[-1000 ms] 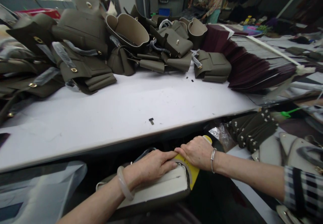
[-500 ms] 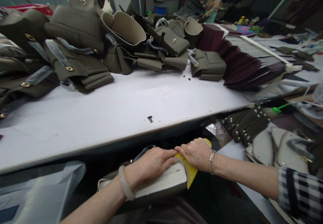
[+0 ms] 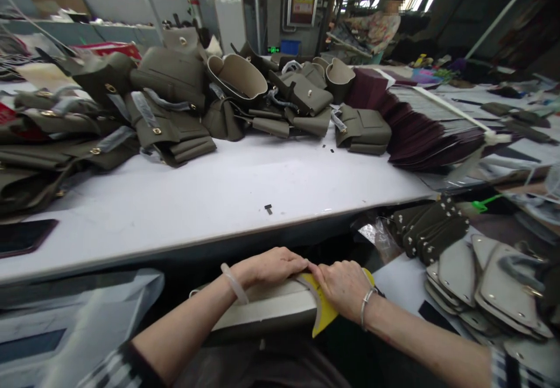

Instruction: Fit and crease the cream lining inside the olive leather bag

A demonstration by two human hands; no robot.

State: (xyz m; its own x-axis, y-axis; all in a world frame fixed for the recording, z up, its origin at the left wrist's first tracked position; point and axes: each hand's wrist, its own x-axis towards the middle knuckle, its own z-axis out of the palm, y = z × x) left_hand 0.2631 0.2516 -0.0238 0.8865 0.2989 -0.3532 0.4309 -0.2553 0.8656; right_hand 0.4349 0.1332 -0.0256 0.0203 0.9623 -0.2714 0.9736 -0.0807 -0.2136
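Below the front edge of the white table [image 3: 219, 195], on my lap, lies an olive bag piece with a pale edge [image 3: 266, 309]. My left hand [image 3: 269, 266] presses on its top, fingers bent over the edge. A yellow curved template [image 3: 326, 312] sits against the piece's right end. My right hand [image 3: 343, 286] lies on that template, fingers curled over it and touching the left hand's fingertips.
Olive bags and bag parts [image 3: 166, 102] are heaped along the table's far side, beside fanned maroon sheets [image 3: 420, 131]. A dark phone [image 3: 24, 236] lies at the left. Studded olive strips [image 3: 426, 227] and pale panels [image 3: 490, 283] sit at the right. A person [image 3: 376, 26] works far back.
The view has tilted up, showing more of the room. Both hands stay pressed together on the piece and template, now slightly lower in view.
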